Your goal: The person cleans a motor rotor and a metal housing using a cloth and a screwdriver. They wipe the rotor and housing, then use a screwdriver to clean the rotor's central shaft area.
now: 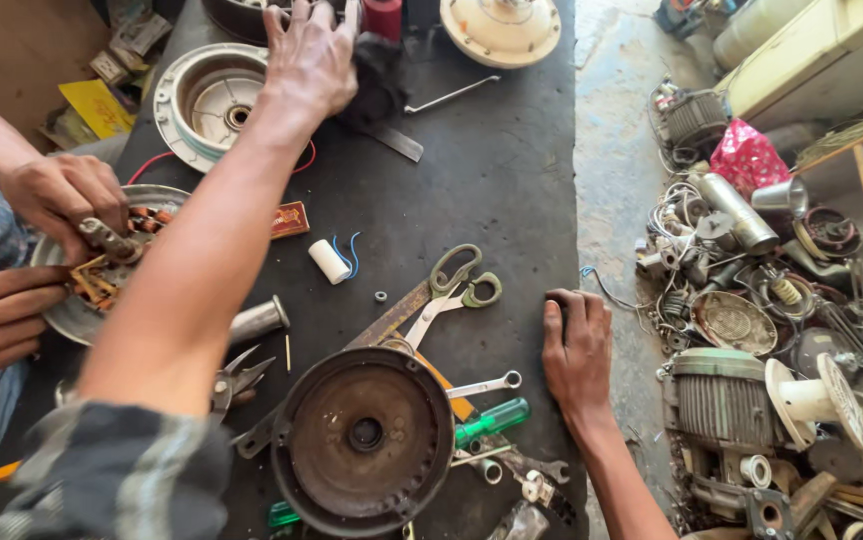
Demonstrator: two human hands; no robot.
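Observation:
My left hand point(307, 60) reaches far across the black table point(497, 190), between a white round motor housing point(210, 100) and a black cloth point(380, 78). Its fingers spread toward the top edge of the view, where the tips are cut off, so a grip cannot be judged. My right hand point(577, 345) rests palm down on the table's right edge and holds nothing. Near me lies a rusty round motor cover point(364, 435). Beside it are scissors point(452, 290), a wrench point(482, 385) and a green-handled screwdriver point(492, 418).
At the left, another person's two hands point(57, 195) work on a copper-wound stator in a metal plate point(77, 310). A white capacitor point(330, 261), pliers point(237, 378) and a cream motor cover point(500, 28) lie on the table. Motor scrap point(752, 300) is piled on the floor at the right.

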